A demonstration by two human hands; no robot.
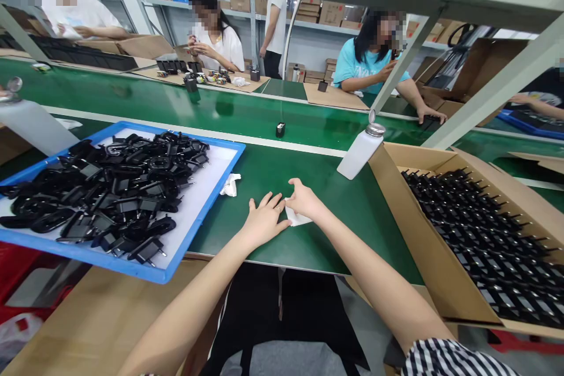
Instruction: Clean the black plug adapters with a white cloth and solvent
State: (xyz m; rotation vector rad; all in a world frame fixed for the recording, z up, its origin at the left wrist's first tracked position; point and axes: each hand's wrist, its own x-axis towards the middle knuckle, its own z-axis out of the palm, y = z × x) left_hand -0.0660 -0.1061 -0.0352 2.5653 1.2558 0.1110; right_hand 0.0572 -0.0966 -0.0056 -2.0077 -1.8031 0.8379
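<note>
My left hand [263, 220] lies flat on the green table [308, 188] with its fingers spread, touching the edge of a small white cloth [296, 217]. My right hand [303, 198] rests on top of that cloth, fingers curled down onto it and pinching it. A blue tray [207, 188] heaped with black plug adapters [114, 188] sits to the left. At the right, a cardboard box [414, 229] holds rows of black adapters [493, 235].
A crumpled white wipe [230, 185] lies by the tray. A white pump bottle [361, 150] stands near the box, another bottle [30, 120] at far left. One black adapter [280, 128] rides the green conveyor belt [176, 103]. Several other people work across the belt.
</note>
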